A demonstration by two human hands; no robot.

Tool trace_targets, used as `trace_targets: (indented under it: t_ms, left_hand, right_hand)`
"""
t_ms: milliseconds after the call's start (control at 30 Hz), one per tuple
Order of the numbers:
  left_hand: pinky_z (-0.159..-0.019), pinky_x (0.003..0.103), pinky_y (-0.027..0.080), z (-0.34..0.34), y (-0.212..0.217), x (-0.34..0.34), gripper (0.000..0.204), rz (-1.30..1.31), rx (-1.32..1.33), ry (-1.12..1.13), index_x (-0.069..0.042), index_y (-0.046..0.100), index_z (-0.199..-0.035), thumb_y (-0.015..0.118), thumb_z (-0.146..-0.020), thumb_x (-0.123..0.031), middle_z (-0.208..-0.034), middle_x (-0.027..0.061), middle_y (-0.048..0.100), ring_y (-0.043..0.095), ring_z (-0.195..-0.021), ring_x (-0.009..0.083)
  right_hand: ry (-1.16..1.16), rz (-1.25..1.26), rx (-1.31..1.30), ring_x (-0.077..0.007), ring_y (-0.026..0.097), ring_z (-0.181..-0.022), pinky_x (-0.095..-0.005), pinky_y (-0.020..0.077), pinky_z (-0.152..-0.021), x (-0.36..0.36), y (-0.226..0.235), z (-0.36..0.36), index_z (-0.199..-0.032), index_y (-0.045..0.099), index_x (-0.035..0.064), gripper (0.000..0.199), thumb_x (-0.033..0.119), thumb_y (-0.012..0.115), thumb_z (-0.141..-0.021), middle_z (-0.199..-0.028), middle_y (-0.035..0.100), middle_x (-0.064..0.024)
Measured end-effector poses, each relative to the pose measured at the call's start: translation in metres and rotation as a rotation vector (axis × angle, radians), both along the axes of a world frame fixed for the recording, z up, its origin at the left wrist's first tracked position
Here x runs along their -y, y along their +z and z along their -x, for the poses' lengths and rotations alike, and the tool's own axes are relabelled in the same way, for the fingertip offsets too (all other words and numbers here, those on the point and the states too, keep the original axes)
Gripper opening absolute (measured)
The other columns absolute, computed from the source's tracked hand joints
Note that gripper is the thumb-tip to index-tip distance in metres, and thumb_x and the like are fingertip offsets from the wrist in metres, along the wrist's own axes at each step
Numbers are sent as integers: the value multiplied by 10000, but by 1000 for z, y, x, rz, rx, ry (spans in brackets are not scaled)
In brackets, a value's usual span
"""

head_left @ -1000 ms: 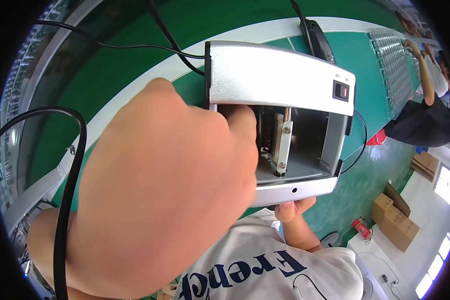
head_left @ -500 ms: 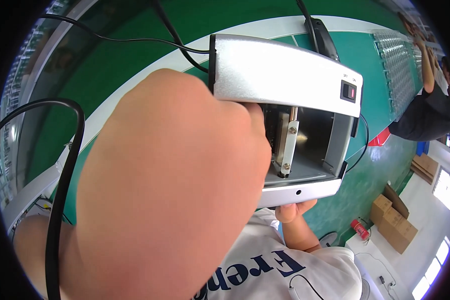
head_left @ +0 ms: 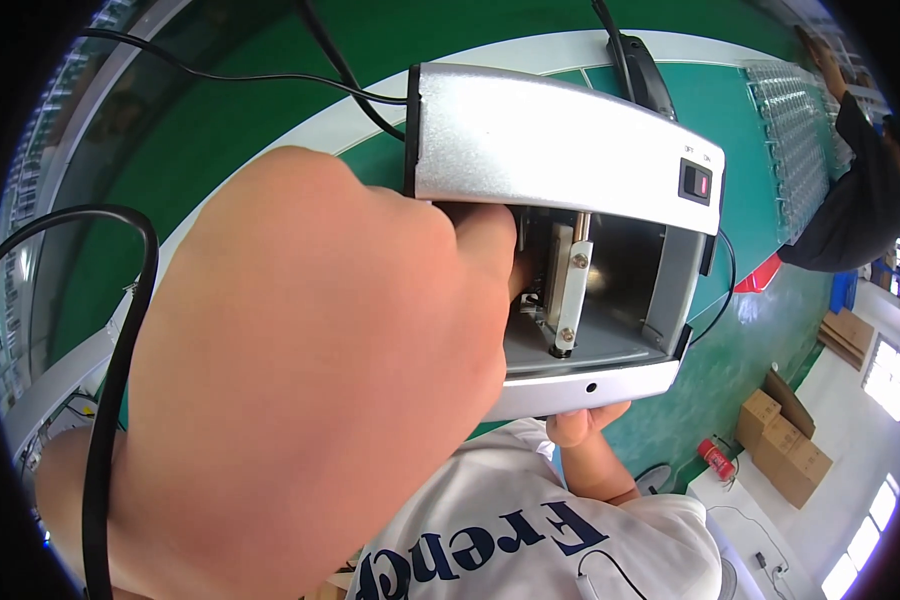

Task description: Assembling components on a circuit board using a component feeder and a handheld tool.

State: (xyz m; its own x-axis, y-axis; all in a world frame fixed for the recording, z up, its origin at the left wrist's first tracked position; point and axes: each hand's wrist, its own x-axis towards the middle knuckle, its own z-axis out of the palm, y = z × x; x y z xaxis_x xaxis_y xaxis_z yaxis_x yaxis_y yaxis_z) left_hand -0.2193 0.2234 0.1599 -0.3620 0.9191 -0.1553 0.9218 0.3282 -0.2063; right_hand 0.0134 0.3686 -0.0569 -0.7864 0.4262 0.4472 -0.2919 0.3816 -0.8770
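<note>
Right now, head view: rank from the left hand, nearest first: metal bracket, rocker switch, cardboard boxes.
1. Metal bracket: inside the open silver housing, just right of the left hand fingertips.
2. Rocker switch: upper right of the housing.
3. Cardboard boxes: on the floor, far lower right.

green counter (head_left: pixel 270 60) with a white edge strip, black cables (head_left: pixel 260 75) running across it, plus a clear ridged tray (head_left: pixel 795 140) off right.

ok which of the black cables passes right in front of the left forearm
The thick black cable looping down the left side; it crosses the left hand's forearm, while the thinner cables run behind the silver machine.
</note>
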Motion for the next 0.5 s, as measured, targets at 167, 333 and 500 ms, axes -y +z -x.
trace_targets:
  t_ms: [167, 333, 500]
  left_hand:
    - [-533, 296, 360, -5, 10, -14, 347, 242, 135, 5, -268, 769, -1032, 697, -706, -172, -829, -48, 526, 548, -632, 116]
    - [-560, 312, 370, 4, -25, 4, 296, 60, -103, -107, -244, 771, -994, 689, -715, -189, -870, -42, 556, 517, -605, 150]
    - [-567, 316, 371, 2, -28, 11, 287, 53, -75, -77, -243, 772, -990, 686, -720, -197, -876, -40, 555, 503, -596, 154]
  right_hand:
    - [-19, 93, 10, -264, 681, -1016, -370, 537, -899, -1, -6, -10, -1297, 556, -130, 576, 216, 698, -860, -1154, 684, -236]
    - [-253, 238, 436, -298, 685, -930, -382, 549, -843, 7, 14, 2, -1271, 557, -130, 577, 261, 671, -862, -1103, 683, -257]
    - [-697, 464, 1199, -246, 663, -901, -389, 541, -824, 14, 58, 24, -1295, 540, -111, 602, 314, 689, -895, -1078, 688, -229]
